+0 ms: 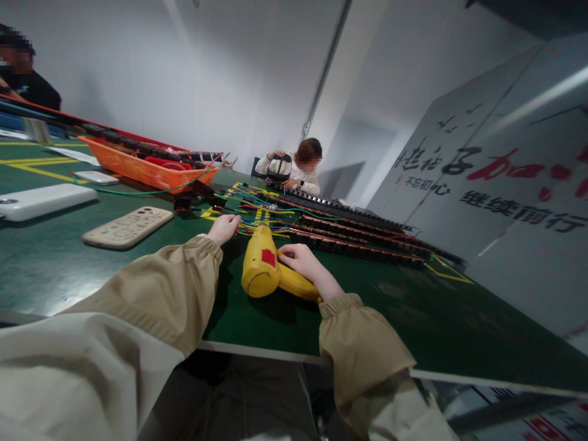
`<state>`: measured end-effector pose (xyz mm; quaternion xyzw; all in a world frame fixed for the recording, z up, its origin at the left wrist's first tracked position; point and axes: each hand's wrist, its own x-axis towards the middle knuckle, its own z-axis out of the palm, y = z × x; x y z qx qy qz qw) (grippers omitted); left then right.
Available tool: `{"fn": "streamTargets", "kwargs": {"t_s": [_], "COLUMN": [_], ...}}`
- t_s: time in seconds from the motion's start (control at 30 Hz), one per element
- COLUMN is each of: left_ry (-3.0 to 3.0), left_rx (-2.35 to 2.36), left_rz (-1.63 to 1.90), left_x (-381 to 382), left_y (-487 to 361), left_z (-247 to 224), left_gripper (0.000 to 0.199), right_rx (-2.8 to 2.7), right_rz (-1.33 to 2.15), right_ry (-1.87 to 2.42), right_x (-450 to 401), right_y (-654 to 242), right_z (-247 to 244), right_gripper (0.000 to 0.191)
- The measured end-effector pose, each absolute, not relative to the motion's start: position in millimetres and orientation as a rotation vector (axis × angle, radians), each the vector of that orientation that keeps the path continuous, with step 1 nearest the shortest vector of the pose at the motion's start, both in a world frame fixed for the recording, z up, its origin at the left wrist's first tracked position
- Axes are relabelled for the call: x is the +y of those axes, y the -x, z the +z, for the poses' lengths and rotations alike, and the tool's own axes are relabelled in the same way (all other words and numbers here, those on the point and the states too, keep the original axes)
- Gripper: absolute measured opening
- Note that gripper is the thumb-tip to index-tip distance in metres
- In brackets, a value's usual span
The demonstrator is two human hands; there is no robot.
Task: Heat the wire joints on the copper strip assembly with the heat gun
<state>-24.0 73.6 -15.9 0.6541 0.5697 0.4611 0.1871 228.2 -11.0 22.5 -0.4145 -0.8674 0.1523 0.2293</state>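
Note:
A yellow heat gun point(260, 269) is in front of me, its nozzle pointing away toward a bundle of coloured wires point(275, 231). My right hand point(301, 260) is closed round the heat gun where the handle meets the body. To the left of the nozzle, my left hand point(224, 229) has its fingers pinched together on the near wires; the fingertips are partly hidden. From the wires, several long dark strips with copper-coloured edges point(353, 244) run off to the right across the table.
The green table point(413, 312) has a pale front edge close to me. On the left lie a beige phone point(128, 228), a white power bank point(46, 202) and a small white device point(96, 177). Behind them an orange tray point(147, 173) holds dark parts. Two people sit beyond.

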Motion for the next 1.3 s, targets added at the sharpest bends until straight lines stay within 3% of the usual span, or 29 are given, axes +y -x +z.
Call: {"fn": "streamTargets", "kwargs": {"t_s": [0.53,1.3], "left_ry": [-1.932,-1.914], "left_rx": [1.710,1.678], "left_rz": [1.257,1.298], "left_x": [69.3,74.9], "left_y": [24.6,26.1], "left_z": [-7.3,-15.7], "left_gripper": [0.036,0.042], "right_rx": [-2.481,-2.428], "right_rz": [0.359,0.542], "right_ry": [1.030,1.054], "right_x": [-13.9,-9.4], "right_y": [-191.2,-220.8], "right_z": [23.1,22.3], "right_gripper": [0.017,0.022]}}
